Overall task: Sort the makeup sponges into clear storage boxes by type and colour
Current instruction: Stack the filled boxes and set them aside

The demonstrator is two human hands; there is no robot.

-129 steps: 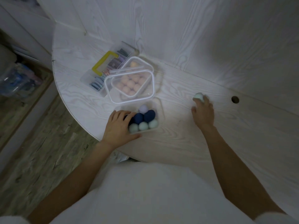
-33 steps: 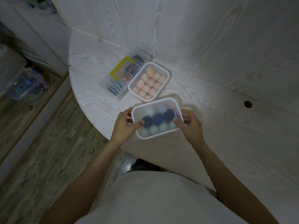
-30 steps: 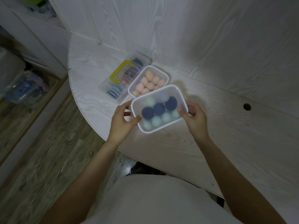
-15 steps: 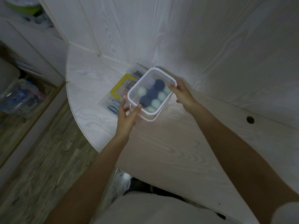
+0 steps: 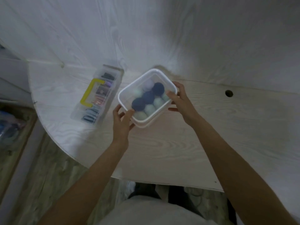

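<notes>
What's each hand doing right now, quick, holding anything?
Left hand: gripping the near-left corner of the lidded sponge box.
Right hand: gripping the same box's right side.

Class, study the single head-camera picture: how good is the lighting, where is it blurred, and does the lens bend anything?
Head view: dim and bluish overall; the clear box and both the left hand and right hand are softly motion-blurred; the organiser with a yellow handle lacks detail; the wide lens curves the table edge; no strong glare.
</notes>
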